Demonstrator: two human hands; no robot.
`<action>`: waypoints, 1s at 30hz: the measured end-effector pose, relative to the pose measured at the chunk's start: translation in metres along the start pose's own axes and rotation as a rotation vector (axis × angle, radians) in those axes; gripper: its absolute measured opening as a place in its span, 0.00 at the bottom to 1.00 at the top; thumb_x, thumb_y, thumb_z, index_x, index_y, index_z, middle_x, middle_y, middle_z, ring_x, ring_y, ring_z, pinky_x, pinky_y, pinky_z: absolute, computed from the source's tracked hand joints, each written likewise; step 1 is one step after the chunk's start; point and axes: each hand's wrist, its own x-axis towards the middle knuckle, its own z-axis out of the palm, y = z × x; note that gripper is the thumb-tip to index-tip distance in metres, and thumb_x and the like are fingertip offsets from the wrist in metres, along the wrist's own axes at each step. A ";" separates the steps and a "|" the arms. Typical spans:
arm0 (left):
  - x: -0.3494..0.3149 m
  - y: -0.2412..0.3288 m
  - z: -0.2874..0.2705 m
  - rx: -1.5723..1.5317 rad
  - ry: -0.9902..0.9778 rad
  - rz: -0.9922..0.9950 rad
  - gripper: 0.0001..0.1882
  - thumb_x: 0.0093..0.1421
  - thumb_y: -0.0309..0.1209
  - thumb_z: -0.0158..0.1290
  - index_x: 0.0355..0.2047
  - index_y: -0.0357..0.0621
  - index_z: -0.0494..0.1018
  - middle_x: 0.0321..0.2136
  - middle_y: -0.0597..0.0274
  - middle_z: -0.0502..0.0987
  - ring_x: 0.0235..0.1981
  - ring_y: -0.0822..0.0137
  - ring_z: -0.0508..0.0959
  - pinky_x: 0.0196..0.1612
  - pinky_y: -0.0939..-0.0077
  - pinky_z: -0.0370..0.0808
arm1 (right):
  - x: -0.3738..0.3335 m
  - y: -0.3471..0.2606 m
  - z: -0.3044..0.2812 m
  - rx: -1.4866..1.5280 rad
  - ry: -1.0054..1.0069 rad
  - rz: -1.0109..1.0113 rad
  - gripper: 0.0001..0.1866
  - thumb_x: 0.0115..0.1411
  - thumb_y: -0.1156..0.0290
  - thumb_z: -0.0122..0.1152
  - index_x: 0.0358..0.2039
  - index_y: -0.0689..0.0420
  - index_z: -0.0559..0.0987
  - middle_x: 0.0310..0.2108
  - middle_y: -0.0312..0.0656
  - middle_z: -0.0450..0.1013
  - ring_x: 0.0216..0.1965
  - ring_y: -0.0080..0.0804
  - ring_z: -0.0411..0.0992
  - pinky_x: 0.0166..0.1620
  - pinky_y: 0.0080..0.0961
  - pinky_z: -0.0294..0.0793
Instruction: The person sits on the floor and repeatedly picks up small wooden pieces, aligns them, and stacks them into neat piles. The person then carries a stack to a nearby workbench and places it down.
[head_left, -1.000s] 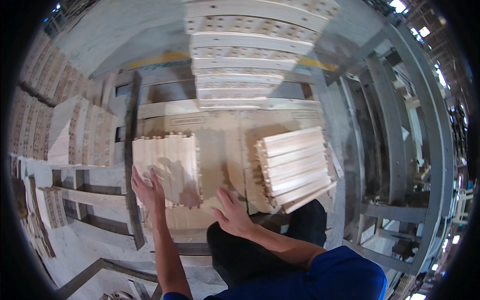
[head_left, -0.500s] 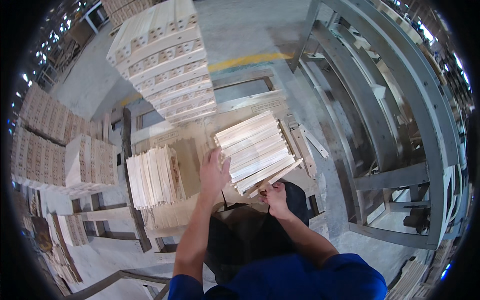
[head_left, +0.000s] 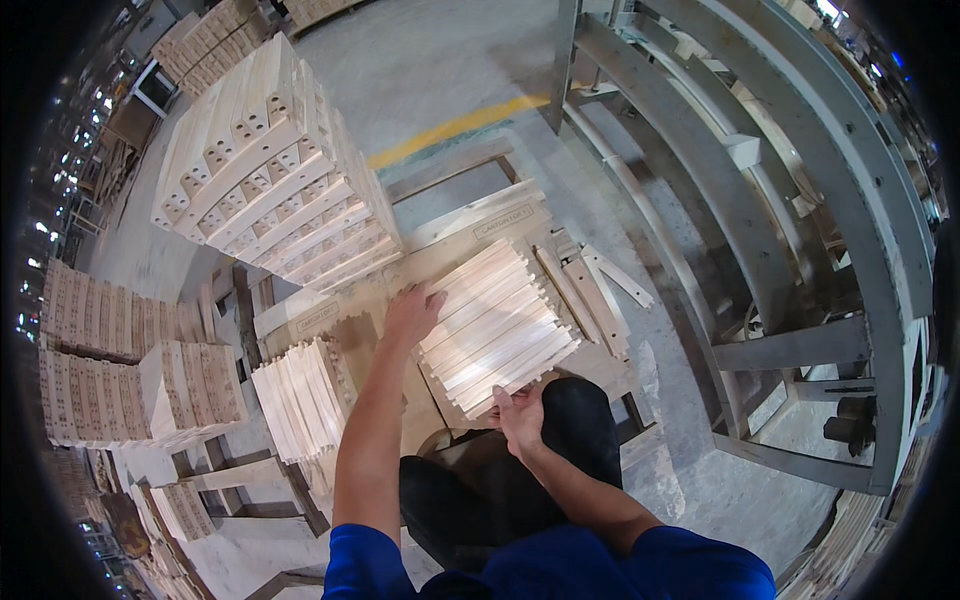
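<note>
In front of me lies a stack of pale wooden slats, laid side by side with slightly uneven ends. My left hand rests at the stack's far left corner, its fingers reaching over the slat ends. At the near edge, my right hand has its thumb up on the nearest slat and its other fingers curled at the side, partly hidden. Cardboard lies under the stack. A second, smaller bundle of slats lies to the left on the same cardboard.
A tall stack of drilled wooden pieces stands at the far left. More stacked pieces sit left on pallets. Loose wooden pieces lie right of the slats. A grey metal frame rises at the right, with my dark-clad knee nearby.
The nearest slat, angled out in my right hand before, now lies in line with the stack. My right hand has shifted left, and my left hand has moved farther along the stack's left side.
</note>
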 end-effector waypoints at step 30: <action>-0.138 -0.028 0.062 -1.077 0.006 -0.511 0.21 0.75 0.50 0.50 0.56 0.49 0.71 0.44 0.61 0.79 0.38 0.67 0.79 0.33 0.67 0.78 | 0.045 -0.037 -0.064 -0.227 -0.056 -0.323 0.12 0.71 0.68 0.65 0.46 0.59 0.71 0.39 0.36 0.76 0.39 0.22 0.72 0.46 0.26 0.75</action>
